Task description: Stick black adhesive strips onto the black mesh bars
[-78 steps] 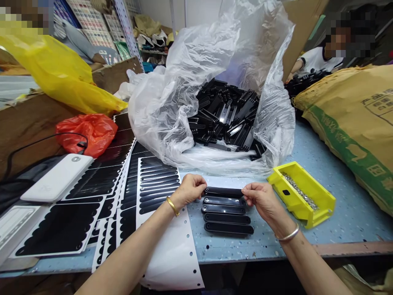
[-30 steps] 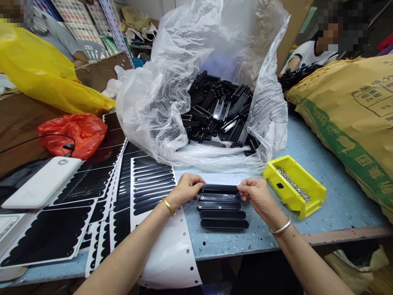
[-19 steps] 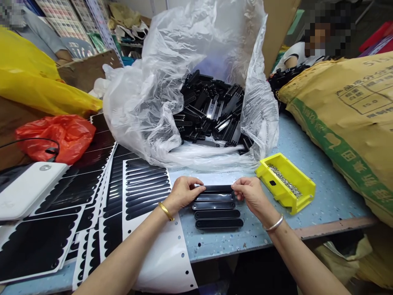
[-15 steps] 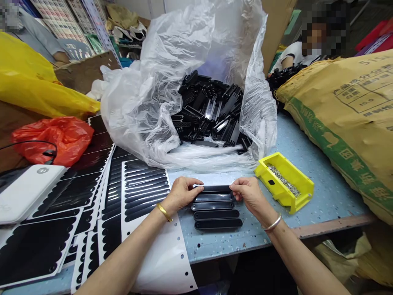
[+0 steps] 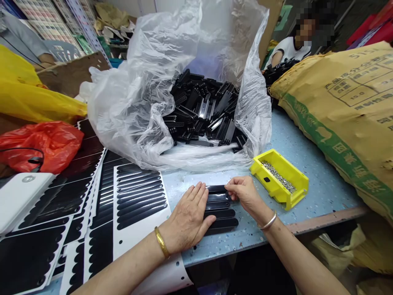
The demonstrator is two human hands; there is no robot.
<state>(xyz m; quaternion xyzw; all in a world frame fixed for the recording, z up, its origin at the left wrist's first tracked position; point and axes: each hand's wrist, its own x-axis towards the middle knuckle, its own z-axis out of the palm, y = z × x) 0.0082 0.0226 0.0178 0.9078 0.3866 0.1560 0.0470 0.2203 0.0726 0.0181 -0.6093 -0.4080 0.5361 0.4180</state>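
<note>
Several black bar-shaped pieces (image 5: 223,214) with rounded ends lie in a stacked row on the blue speckled table. My left hand (image 5: 190,217) rests flat across their left ends, fingers stretched out and close together, hiding those ends. At the far side of the row, my right hand (image 5: 245,192) pinches the right end of the farthest black strip (image 5: 216,189) between thumb and fingertips. Left of the row lies a white sheet (image 5: 138,235) of glossy black stickers (image 5: 139,194). To the right stands a yellow bin (image 5: 280,177) holding small metal parts (image 5: 279,176).
A large clear plastic bag (image 5: 123,106) of black pieces (image 5: 199,106) stands behind the row. A printed yellow sack (image 5: 346,94) leans at right. More sticker sheets (image 5: 27,254), a white power bank (image 5: 23,196) and a red bag (image 5: 46,145) occupy the left. Another person sits at back right.
My left hand has let go of the farthest strip's left end and now lies flat over the row. My right hand keeps its pinch. The view has shifted slightly.
</note>
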